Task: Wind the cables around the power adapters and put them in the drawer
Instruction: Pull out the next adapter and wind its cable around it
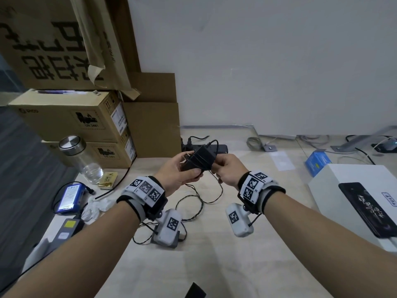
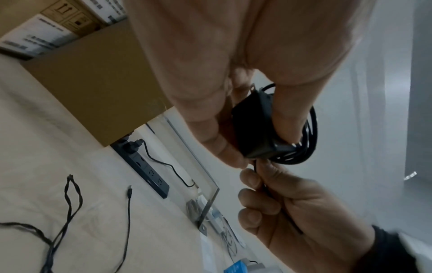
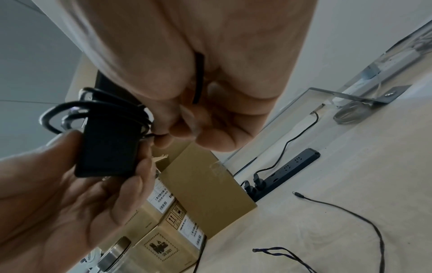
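Desk: pale wood-grain desk (image 1: 225, 244) set against a white wall, carrying everything below
Boxes: stacked brown cardboard boxes (image 1: 71, 121) at the desk's far left corner
White box: flat white box (image 1: 352, 190) with a black phone pictured on its lid, at the right edge
Left hand: left hand (image 1: 178, 173) raised above the desk, fingers and thumb curled round the small black rectangular power adapter (image 1: 199, 160), thumb on one face and fingertips on the other
Right hand: right hand (image 1: 229, 171) just beside the adapter, fingers curled, pinching the thin black cable (image 1: 211, 196) right where it leaves the adapter
Adapter: held in the air between both hands, several turns of cable looped around its body
Cable: the unwound length hangs from the right hand and trails in loops on the desk, barrel plug lying free (image 3: 295, 193)
Power strip: long black power strip (image 3: 290, 168) near the wall behind the hands, plugs seated at one end
Bottle: clear glass bottle with a steel lid (image 1: 80, 158) beside the boxes
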